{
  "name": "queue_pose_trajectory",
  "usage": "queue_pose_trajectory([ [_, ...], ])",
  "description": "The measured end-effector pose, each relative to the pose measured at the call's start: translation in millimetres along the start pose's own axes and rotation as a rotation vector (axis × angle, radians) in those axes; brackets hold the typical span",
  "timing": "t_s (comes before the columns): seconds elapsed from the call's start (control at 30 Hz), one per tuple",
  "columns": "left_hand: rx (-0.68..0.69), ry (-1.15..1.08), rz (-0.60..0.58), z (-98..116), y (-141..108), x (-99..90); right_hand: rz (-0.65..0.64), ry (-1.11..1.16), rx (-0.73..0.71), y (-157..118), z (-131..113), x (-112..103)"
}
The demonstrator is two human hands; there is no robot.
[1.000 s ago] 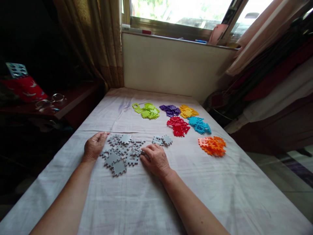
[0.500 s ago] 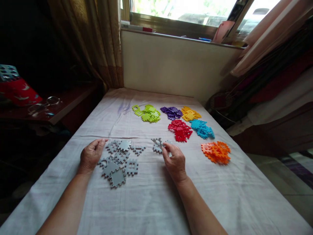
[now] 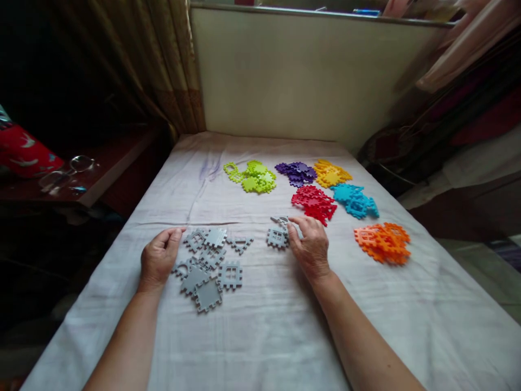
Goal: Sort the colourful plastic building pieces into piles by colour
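Observation:
My right hand (image 3: 311, 247) pinches a thin grey interlocking tile (image 3: 280, 220) with a curved cut-out, tilted so that it shows nearly edge-on. Just below it lies a square grey tile (image 3: 277, 238) with raised marks, partly covered by my fingers. My left hand (image 3: 160, 259) rests closed at the left side of a loose pile of grey interlocking tiles (image 3: 208, 295); whatever its fingers hold, if anything, is hidden. A triangular grey tile (image 3: 240, 244) and a grey window tile (image 3: 230, 275) lie at the right of that pile.
Beyond my hands lie piles of lime green (image 3: 258, 178), purple (image 3: 297, 174), yellow (image 3: 331, 174), red (image 3: 313, 202), blue (image 3: 355, 201) and orange tiles (image 3: 382, 243). They are on a white cloth (image 3: 252, 347). Eyeglasses (image 3: 67, 172) sit on a dark side table (image 3: 118, 168).
The view has tipped downward and shifted left. The grey tile in my right hand has turned nearly edge-on, and the marked square tile below shows more. My left hand stays beside the grey pile.

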State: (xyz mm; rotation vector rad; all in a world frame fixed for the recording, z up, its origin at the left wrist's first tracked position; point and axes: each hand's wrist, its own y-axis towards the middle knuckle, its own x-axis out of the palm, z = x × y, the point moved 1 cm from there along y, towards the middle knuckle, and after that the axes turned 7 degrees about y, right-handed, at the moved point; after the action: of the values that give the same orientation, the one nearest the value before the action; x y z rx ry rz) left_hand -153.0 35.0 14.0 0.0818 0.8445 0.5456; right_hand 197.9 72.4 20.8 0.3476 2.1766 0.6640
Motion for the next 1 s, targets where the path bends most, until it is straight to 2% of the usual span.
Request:
queue_pose_trajectory([
  [0.07, -0.006, 0.004, 0.003, -0.6, 0.8, 0.9, -0.074, 0.054, -0.065, -2.0, -20.4, 3.4],
  [0.2, -0.009, -0.011, 0.002, -1.7, 2.2, 3.5, -0.363, 0.153, -0.203, -1.2, -74.6, 25.3],
  [0.3, -0.003, -0.026, 0.003, 0.5, 2.3, 4.0, -0.524, 0.130, -0.171, 2.3, -105.0, 48.1],
  [0.43, 0.000, 0.001, -0.009, 5.7, 2.0, 2.0, -0.643, 0.064, -0.110, 4.5, -120.2, 70.9],
  [0.57, -0.013, 0.015, -0.021, 9.6, 1.4, -0.6, -0.610, 0.045, -0.061, 4.1, -114.7, 71.0],
  [0.67, -0.025, 0.034, -0.028, 10.9, 1.0, -1.6, -0.482, 0.038, -0.072, 6.6, -99.1, 53.3],
  [0.77, -0.029, 0.066, -0.030, 11.7, 0.9, -1.9, -0.368, -0.064, -0.040, 12.3, -73.9, 28.7],
  [0.87, -0.027, 0.073, -0.037, 13.0, 0.9, -1.9, -0.332, -0.177, 0.021, 17.1, -48.2, 9.2],
  [1.0, -0.034, 0.095, -0.046, 14.9, 0.8, -2.6, -0.302, -0.224, 0.049, 14.8, -30.6, -1.4],
])
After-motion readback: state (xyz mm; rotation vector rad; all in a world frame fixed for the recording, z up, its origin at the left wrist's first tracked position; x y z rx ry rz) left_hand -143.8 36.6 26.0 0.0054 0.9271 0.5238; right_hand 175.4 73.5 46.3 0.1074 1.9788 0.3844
